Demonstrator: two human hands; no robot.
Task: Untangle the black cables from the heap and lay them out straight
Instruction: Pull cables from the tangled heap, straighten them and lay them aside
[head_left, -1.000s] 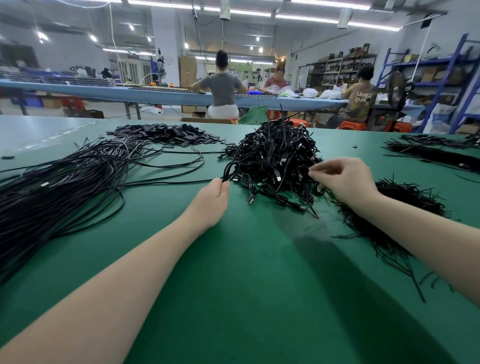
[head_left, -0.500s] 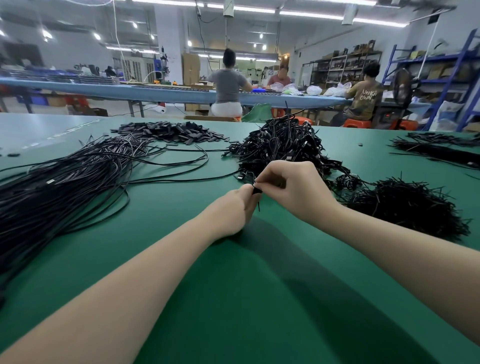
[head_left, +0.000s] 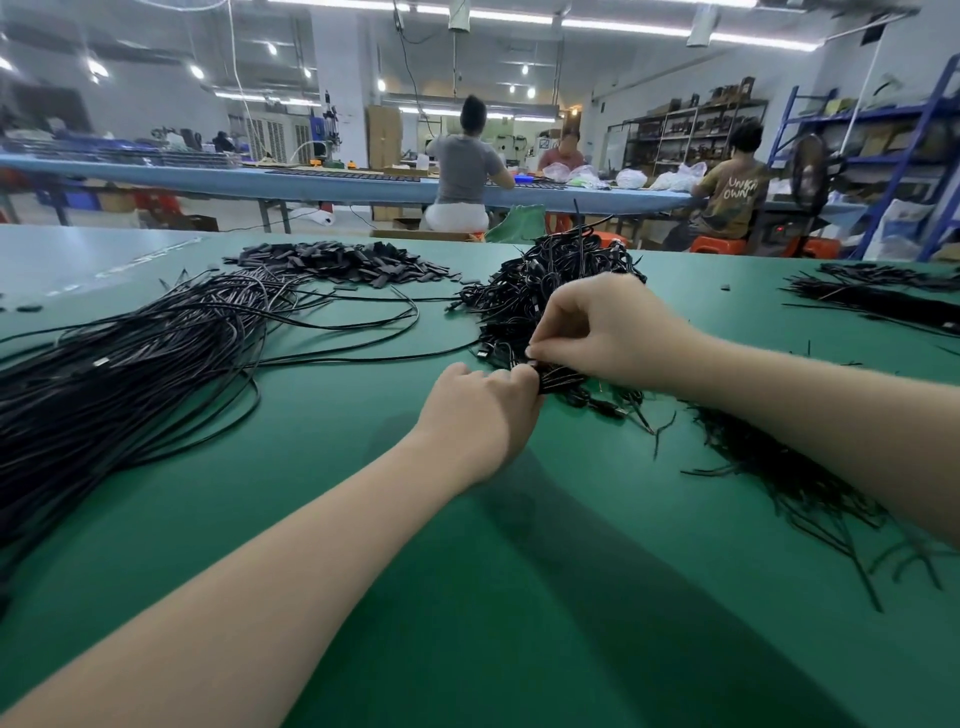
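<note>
Pinching a small bundle of black cable (head_left: 558, 375) at the near edge of the heap (head_left: 545, 291), both hands meet over the green table (head_left: 467, 597). The left hand (head_left: 480, 415) is curled, knuckles up, its fingertips closed on the bundle's left end; the right hand (head_left: 602, 327) arches above it with fingers bent down, thumb and fingertips nipping the same strands just beside the left fingers. The heap sits mid-table, behind and partly under the right hand, a tangled mound with loose ends sticking up. To the left, well apart from the heap, lies a broad sheaf of long cables (head_left: 119, 374), roughly parallel, with a few loops trailing toward the heap. Behind that sheaf is a flat pile of small black pieces (head_left: 337, 262). Under the right forearm spreads a scatter of short black strands (head_left: 795, 478), and another dark bundle (head_left: 878, 296) lies at the far right edge. Beyond the table, three people sit at a long blue bench (head_left: 311, 182).
</note>
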